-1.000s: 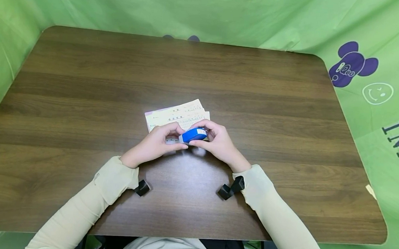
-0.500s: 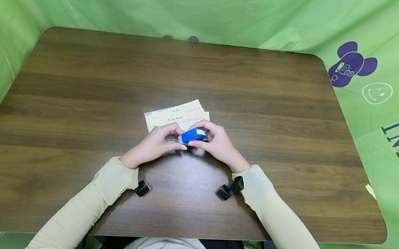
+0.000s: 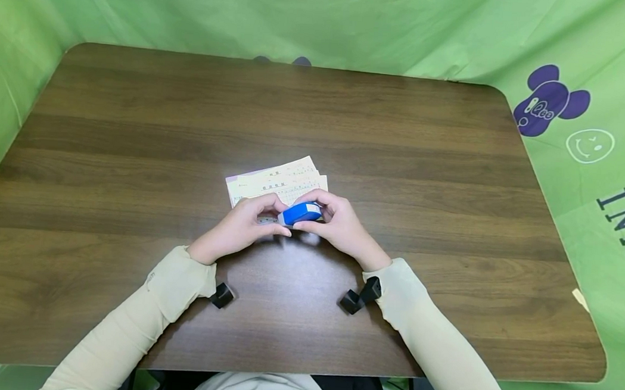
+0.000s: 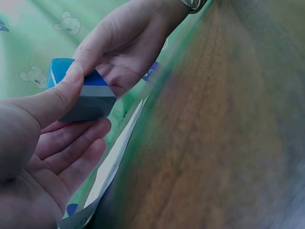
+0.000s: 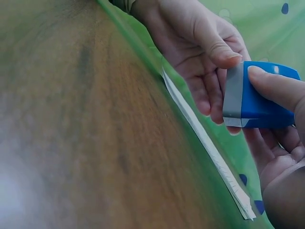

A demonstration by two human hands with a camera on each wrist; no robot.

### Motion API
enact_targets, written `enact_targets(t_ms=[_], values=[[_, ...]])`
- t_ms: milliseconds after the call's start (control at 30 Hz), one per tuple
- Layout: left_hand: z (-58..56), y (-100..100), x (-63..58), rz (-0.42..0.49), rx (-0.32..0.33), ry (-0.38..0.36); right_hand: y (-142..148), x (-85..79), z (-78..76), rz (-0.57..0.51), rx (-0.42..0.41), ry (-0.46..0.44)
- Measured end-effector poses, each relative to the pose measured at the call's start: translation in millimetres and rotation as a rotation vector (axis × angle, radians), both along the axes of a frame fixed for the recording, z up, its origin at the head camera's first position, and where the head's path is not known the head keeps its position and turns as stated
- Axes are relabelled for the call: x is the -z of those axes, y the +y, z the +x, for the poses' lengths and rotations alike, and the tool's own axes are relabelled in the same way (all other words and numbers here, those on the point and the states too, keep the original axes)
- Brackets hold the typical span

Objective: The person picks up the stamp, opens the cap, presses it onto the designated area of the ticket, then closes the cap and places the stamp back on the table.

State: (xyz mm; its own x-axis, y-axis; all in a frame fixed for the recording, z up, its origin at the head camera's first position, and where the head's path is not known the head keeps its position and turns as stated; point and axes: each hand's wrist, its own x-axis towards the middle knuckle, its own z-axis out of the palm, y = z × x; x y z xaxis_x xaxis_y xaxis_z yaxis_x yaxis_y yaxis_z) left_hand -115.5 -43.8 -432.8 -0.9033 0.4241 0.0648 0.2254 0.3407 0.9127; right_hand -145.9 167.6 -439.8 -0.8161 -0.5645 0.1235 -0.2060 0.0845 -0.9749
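Note:
A blue stamp with a white label on one end and a grey cap on the other is held up between both hands. My right hand grips the blue body, thumb on one side and fingers on the other. At the grey end, my left hand pinches the cap, its thumb on top and fingers beneath. Behind and below the hands lie printed paper slips, overlapping and slightly fanned, their near part hidden by the hands. Both wrist views show the stamp raised above the slips.
The brown wooden table spreads on all sides of the hands. A small pale strip is at its right edge. Green printed cloth surrounds the table, and black wrist cameras hang from the sleeves.
Both hands keep their hold on the stamp; hands and stamp have shifted only very slightly left and down in the view.

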Motion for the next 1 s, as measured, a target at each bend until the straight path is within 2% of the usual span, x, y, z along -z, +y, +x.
enact_targets(t_ms=[233,1000], values=[[0.0,-1.3,3.1,-0.023,-0.002,0.008,-0.8,0.2,0.0,0.009,-0.009,-0.008],[-1.4,-1.0,4.6,0.008,0.01,0.02,-0.1,-0.7,0.4,0.007,0.006,0.025]])
